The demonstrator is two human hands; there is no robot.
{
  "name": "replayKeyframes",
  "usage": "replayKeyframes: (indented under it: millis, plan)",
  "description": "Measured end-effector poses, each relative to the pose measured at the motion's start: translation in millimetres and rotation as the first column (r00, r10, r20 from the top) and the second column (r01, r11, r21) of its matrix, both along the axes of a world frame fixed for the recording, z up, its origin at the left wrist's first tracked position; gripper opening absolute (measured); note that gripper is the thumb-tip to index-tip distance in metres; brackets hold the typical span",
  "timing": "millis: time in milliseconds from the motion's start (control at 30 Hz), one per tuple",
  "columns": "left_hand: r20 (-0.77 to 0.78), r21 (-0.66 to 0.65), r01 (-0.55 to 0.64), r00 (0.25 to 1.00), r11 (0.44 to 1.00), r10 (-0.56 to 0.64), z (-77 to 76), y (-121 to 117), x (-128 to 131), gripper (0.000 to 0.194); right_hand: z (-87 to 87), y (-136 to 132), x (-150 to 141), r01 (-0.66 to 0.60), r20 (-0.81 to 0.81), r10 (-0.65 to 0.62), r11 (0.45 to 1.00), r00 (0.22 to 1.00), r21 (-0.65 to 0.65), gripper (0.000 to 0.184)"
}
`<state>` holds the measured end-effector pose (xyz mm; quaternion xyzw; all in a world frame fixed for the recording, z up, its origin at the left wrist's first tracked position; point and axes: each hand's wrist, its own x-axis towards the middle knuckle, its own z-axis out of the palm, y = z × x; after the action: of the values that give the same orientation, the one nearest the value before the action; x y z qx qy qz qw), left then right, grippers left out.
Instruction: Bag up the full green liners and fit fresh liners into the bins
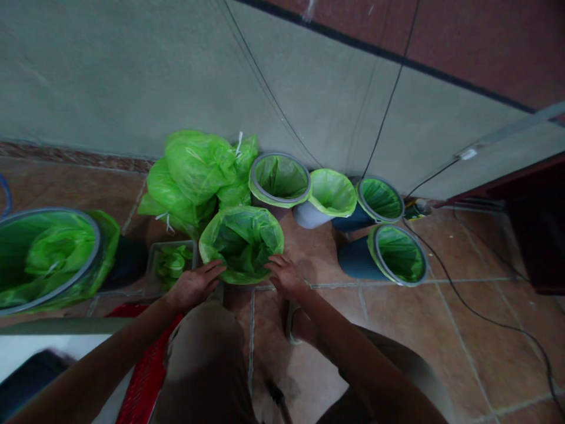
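Bare forearms (117, 348), left hand (194, 286) and right hand (288, 277) in firm grip on round-mouthed, crinkly green liner (242, 250)

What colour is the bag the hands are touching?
The bag is bright green, clearest in the head view.

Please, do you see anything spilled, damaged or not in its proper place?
Only the black cable stands out: it trails loose across the floor tiles on the right, where it might trip someone. No spill shows, nor any tear in the green liner between left hand and right hand.
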<state>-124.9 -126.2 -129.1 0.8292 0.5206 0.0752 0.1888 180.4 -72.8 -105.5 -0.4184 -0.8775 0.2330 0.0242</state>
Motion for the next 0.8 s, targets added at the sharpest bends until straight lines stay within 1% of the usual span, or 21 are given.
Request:
replayKeyframes:
  millis: [100, 200, 267, 333, 400, 467, 533, 600, 700, 767, 800]
  plan:
    - [0.023, 0.003, 0.045, 0.999, 0.999, -0.045, 10.6, 3, 11, 0.044, -4.0, 3, 7, 0.008, 0.001, -0.008, 0.999, 1.0, 0.036, 0.024]
    - [0.021, -0.019, 0.13, 0.991, 0.991, -0.13, 16.3, 12, 25, 0.034, -8.6, 9, 4, 0.02, 0.044, -0.022, 0.999, 0.999, 0.049, 0.021]
    - [-0.008, -0.044, 0.208, 0.978, 0.977, -0.208, 16.3, 19, 32, 0.024, -7.4, 14, -3, 0.029, 0.098, -0.033, 0.999, 0.995, 0.041, 0.021]
    - [-0.048, -0.065, 0.257, 0.964, 0.964, -0.261, 14.2, 24, 37, 0.022, -3.1, 19, -12, 0.035, 0.165, -0.04, 0.999, 0.986, 0.028, 0.021]
    - [-0.064, -0.071, 0.267, 0.96, 0.961, -0.272, 11.6, 25, 38, 0.023, 2.7, 22, -21, 0.036, 0.23, -0.038, 0.999, 0.972, 0.012, 0.019]
    - [-0.049, -0.071, 0.263, 0.963, 0.962, -0.267, 9.6, 25, 37, 0.022, 8.3, 24, -26, 0.041, 0.27, -0.039, 0.999, 0.962, 0.0, 0.019]
    - [-0.035, -0.071, 0.264, 0.963, 0.962, -0.267, 8.7, 24, 36, 0.022, 13.2, 26, -26, 0.049, 0.25, -0.042, 0.999, 0.967, -0.021, 0.021]
    - [-0.029, -0.066, 0.267, 0.963, 0.961, -0.269, 8.5, 22, 35, 0.023, 17.0, 27, -21, 0.039, 0.166, -0.029, 0.998, 0.986, -0.056, 0.023]
    - [-0.014, -0.057, 0.263, 0.964, 0.963, -0.264, 7.6, 21, 34, 0.023, 19.6, 29, -7, -0.038, 0.042, 0.041, 0.996, 0.998, -0.086, 0.026]
    - [-0.01, -0.057, 0.261, 0.965, 0.964, -0.262, 6.6, 21, 34, 0.024, 19.2, 31, 1, -0.071, 0.026, 0.074, 0.994, 0.997, -0.088, 0.022]
    - [-0.015, -0.058, 0.264, 0.964, 0.963, -0.265, 6.3, 21, 34, 0.024, 18.4, 32, 2, -0.069, 0.033, 0.072, 0.993, 0.997, -0.092, 0.019]
